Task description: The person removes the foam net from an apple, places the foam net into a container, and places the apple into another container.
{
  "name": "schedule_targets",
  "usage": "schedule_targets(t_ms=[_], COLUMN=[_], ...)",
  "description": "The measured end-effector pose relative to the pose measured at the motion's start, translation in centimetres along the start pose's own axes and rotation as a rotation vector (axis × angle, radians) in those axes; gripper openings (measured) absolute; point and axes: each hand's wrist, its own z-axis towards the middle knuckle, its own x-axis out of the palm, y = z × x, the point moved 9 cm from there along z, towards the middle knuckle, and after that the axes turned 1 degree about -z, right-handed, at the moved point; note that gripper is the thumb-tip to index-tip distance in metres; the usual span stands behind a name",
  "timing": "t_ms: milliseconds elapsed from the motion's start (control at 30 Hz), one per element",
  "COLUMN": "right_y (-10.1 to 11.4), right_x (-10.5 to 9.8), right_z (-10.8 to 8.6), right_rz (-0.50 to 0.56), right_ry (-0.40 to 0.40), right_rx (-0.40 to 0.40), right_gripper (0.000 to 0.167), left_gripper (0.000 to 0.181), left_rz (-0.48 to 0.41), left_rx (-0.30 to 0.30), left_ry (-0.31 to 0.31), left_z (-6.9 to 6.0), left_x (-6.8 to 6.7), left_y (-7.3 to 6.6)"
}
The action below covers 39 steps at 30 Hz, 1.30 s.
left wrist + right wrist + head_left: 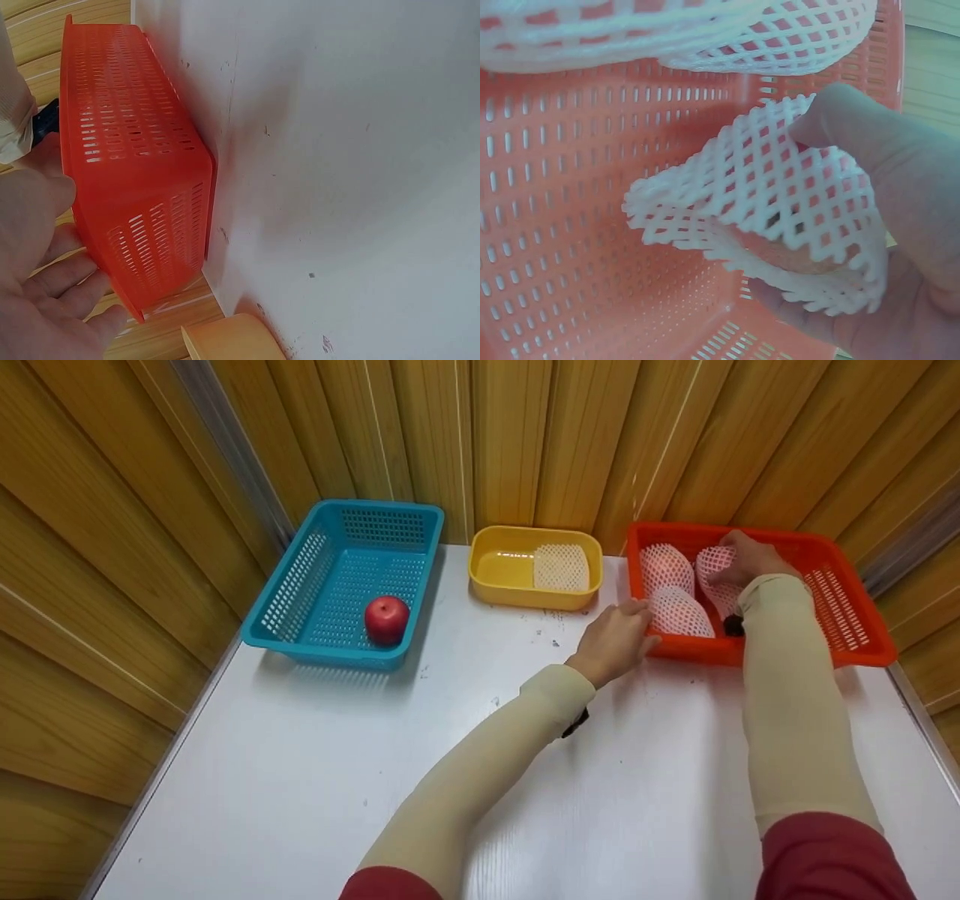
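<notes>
White, diamond-holed foam netting loosely sheathes the held reddish fruit.

At left on a white tabletop, a blue perforated basket with a single red apple in its near right corner. To its right, a yellow oblong tub with a pale foam net sleeve lying in its right half. Just in front, small dark scuffs. Behind both containers, a wall of vertical wood-look panels, with a grey metal strip running down the left corner.
</notes>
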Motion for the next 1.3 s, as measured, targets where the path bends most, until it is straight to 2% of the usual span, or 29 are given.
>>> schedule_targets(t_ms=[100,233,333,567,733,967,1100,1300], right_y=[-0.5,-1.3,-1.5,-1.1,-1.1,-0.3,0.0,0.1], right_x=[-0.4,-1.3,-2.1,-3.5,-3.9,-4.7,-5.1,-5.5], right_z=[0.9,3.0,3.7,2.7,2.5,2.5,2.0,0.9], right_rz=[-0.028,-0.080,-0.089,-0.073,-0.062,-0.112,-0.117,-0.100], right_ry=[-0.009,-0.037,-0.059,-0.111,-0.110,-0.151,-0.177,-0.247], right_rx=[-0.015,-0.090,-0.138,-0.159,-0.141,-0.176,-0.200,-0.254], right_gripper=[0.091,0.093,0.096,0.094,0.097,0.097,0.094,0.082], left_gripper=[0.042,0.043,0.043,0.044,0.046,0.050,0.050,0.047], left_rz=[-0.004,0.033,0.068,0.037,0.005,-0.057,-0.081,-0.040], left_rx=[-0.002,0.022,0.046,0.041,0.046,0.058,0.076,0.141], left_ry=[0.004,-0.011,-0.023,-0.023,-0.038,-0.050,-0.059,-0.082], left_z=[0.0,0.0,0.0,0.0,-0.1,-0.3,-0.4,-0.6], left_x=[0.1,0.0,-0.1,0.0,0.2,0.3,0.2,-0.1], left_y=[0.0,-0.2,-0.4,-0.5,-0.3,0.1,0.1,-0.2])
